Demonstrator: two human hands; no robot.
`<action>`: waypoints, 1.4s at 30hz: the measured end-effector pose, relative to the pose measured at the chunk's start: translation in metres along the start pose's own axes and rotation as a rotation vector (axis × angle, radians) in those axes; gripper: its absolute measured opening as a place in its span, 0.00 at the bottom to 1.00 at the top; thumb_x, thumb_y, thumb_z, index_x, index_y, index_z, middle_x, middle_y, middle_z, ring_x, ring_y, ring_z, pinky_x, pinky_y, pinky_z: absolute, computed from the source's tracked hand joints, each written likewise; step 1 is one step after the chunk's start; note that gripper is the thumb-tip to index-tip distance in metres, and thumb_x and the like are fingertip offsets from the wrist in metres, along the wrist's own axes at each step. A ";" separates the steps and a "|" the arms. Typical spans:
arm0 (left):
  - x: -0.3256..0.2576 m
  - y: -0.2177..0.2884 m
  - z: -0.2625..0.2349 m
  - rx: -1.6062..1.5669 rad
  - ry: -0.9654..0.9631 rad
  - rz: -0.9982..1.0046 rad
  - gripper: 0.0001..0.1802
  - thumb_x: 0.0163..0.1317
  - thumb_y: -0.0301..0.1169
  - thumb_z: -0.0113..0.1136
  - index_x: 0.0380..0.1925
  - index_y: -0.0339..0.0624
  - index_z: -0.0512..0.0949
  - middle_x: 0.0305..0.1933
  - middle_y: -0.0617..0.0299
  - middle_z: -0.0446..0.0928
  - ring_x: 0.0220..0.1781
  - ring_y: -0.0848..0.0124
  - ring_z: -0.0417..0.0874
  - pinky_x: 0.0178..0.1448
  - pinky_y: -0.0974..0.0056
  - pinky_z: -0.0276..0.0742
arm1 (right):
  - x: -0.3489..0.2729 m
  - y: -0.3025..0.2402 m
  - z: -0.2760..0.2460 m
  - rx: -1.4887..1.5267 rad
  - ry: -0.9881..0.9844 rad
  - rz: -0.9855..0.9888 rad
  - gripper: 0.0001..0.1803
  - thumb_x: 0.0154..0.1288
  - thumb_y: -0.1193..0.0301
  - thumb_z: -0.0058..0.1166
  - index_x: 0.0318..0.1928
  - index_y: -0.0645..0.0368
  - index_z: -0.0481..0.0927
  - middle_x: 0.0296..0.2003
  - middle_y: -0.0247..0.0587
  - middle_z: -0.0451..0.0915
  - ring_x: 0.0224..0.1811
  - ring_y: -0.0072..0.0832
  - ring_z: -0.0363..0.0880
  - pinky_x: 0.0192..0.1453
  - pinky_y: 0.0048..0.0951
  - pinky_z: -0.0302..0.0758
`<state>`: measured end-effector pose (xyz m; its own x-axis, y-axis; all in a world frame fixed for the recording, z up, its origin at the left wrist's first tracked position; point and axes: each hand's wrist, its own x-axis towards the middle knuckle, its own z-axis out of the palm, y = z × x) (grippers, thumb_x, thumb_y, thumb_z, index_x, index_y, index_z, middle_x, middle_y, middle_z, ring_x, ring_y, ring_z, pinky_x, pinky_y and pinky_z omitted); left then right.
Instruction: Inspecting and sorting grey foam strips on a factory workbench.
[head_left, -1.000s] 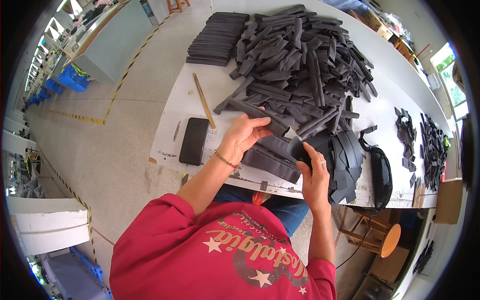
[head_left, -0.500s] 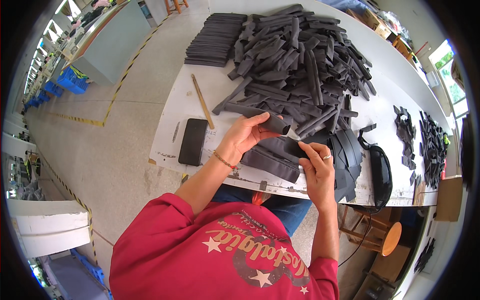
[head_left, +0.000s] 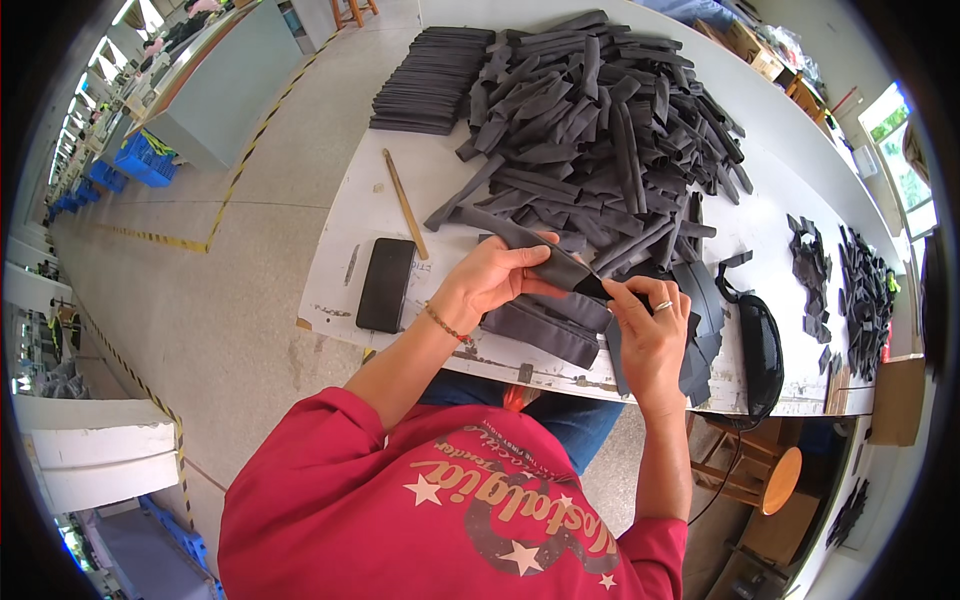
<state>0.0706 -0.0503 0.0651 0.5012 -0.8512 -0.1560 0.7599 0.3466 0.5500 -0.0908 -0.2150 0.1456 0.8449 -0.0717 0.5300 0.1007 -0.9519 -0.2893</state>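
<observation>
My left hand holds a dark grey fabric tube slanting across the front of the table, thumb on top and fingers below. At the tube's right end, my right hand, with a ring on one finger, pinches a corner; a small black piece shows there, and I cannot tell whether it is separate or part of the tube. Under my hands lie folded dark fabric strips. Beside my right hand, flat dark pieces overlap in a fan. Beyond is a big loose heap of similar tubes.
A neat stack of dark strips lies at the far left of the white table. A wooden stick and a black phone are left of my hands. A black corded device sits at the right edge, above a wooden stool.
My right hand has moved slightly right and down, and the black piece now shows at the tube's end. The tube's opening has turned from view and it looks flatter.
</observation>
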 end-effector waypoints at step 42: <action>-0.011 -0.042 0.040 -0.135 0.054 0.303 0.16 0.73 0.38 0.50 0.50 0.38 0.76 0.49 0.49 0.81 0.57 0.57 0.80 0.62 0.53 0.74 | -0.025 -0.021 0.052 0.273 -0.024 0.025 0.14 0.56 0.80 0.62 0.42 0.63 0.74 0.43 0.51 0.76 0.38 0.46 0.78 0.39 0.38 0.76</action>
<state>0.0167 -0.0715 0.0765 0.7315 -0.6802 -0.0474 0.6188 0.6331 0.4651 -0.0864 -0.1775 0.0972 0.8608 -0.0842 0.5020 0.2146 -0.8342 -0.5080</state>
